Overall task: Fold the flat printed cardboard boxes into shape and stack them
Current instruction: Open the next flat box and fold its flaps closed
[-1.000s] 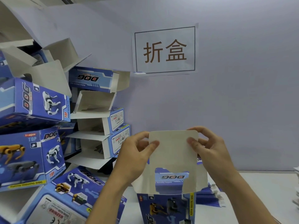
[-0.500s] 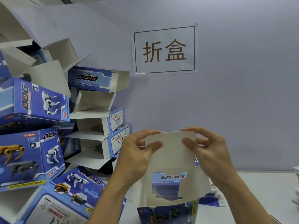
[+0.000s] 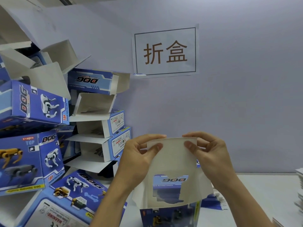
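I hold a blue printed cardboard box (image 3: 170, 215) upright in front of me, its white top flap (image 3: 172, 154) raised. My left hand (image 3: 139, 159) pinches the flap's upper left corner, thumb on the near face. My right hand (image 3: 211, 154) pinches the upper right corner the same way. The flap's top edge is bent away from me. A cut-out window in the flap shows the blue "DOG" print behind it. Folded blue boxes (image 3: 34, 154) are piled high at the left.
Open-flapped boxes (image 3: 98, 125) lean out of the pile toward my left hand. A paper sign (image 3: 165, 51) hangs on the lilac wall. Flat blue blanks (image 3: 213, 202) lie on the white table (image 3: 262, 194) behind the box, and more sheets (image 3: 299, 190) are stacked at the right edge.
The flap's top edge has been bent back away from me, and both hands have moved slightly lower with it. The pile at the left is unchanged.
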Demonstrator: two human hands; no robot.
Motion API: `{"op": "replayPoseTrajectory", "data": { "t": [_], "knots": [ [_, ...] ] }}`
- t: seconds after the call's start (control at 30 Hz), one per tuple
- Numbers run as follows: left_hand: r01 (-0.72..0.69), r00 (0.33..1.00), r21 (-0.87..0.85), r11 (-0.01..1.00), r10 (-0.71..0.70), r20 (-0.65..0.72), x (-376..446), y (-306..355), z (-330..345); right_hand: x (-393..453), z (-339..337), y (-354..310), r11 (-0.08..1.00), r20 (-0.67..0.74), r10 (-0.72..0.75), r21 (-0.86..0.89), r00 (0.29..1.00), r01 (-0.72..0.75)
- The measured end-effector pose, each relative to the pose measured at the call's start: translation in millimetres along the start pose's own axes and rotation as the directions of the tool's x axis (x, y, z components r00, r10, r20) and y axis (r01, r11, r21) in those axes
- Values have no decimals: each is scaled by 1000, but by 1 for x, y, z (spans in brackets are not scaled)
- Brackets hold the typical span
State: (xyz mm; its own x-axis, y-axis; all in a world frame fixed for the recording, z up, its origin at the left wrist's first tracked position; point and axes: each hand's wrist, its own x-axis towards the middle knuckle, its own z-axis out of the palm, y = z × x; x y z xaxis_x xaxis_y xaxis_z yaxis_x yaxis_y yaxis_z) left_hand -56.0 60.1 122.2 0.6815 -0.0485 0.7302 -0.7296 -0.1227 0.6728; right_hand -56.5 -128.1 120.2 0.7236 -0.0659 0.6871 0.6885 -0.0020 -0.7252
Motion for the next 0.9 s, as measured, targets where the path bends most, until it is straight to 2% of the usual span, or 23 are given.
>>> {"op": "replayPoseTrajectory", "data": {
  "t": [0.1, 0.2, 0.3, 0.37, 0.47, 0.53, 0.57, 0.67, 0.73, 0.8, 0.83, 0.9],
  "knots": [
    [105, 993, -70, 992, -100, 67, 0, -8, -4, -1, -6, 3, 999, -29, 49, 21, 998, -49],
    [194, 977, -153, 969, -176, 123, 1, -12, -9, 2, -18, 6, 991, -190, 117, 92, 975, -101],
    [227, 942, -38, 973, -209, 264, -2, -19, -18, 4, -40, 8, 974, -327, 189, 181, 926, -135],
    [245, 877, 66, 967, -250, 411, -5, -21, -22, 5, -56, 9, 962, -380, 233, 225, 895, -154],
    [323, 711, 192, 927, -372, 597, -7, -23, -22, 5, -75, 12, 943, -415, 300, 265, 859, -201],
    [371, 632, 226, 901, -424, 649, -7, -26, -18, 5, -82, 13, 923, -385, 341, 309, 858, -228],
    [370, 617, 247, 896, -435, 656, -8, -26, -17, 5, -84, 15, 912, -369, 359, 336, 858, -237],
    [345, 615, 280, 896, -441, 654, -10, -29, -18, 6, -86, 22, 879, -320, 398, 403, 860, -256],
    [331, 647, 232, 915, -399, 650, -11, -29, -20, 5, -83, 24, 851, -321, 401, 478, 858, -218],
    [326, 757, 92, 941, -318, 571, -9, -29, -20, 2, -80, 25, 783, -370, 411, 612, 833, -115],
    [342, 808, -22, 940, -282, 518, -9, -27, -19, -1, -79, 26, 708, -371, 430, 704, 823, -53],
    [379, 862, -233, 895, -250, 441, -9, -22, -17, -6, -80, 34, 567, -338, 497, 823, 799, -5]
  ]
}}
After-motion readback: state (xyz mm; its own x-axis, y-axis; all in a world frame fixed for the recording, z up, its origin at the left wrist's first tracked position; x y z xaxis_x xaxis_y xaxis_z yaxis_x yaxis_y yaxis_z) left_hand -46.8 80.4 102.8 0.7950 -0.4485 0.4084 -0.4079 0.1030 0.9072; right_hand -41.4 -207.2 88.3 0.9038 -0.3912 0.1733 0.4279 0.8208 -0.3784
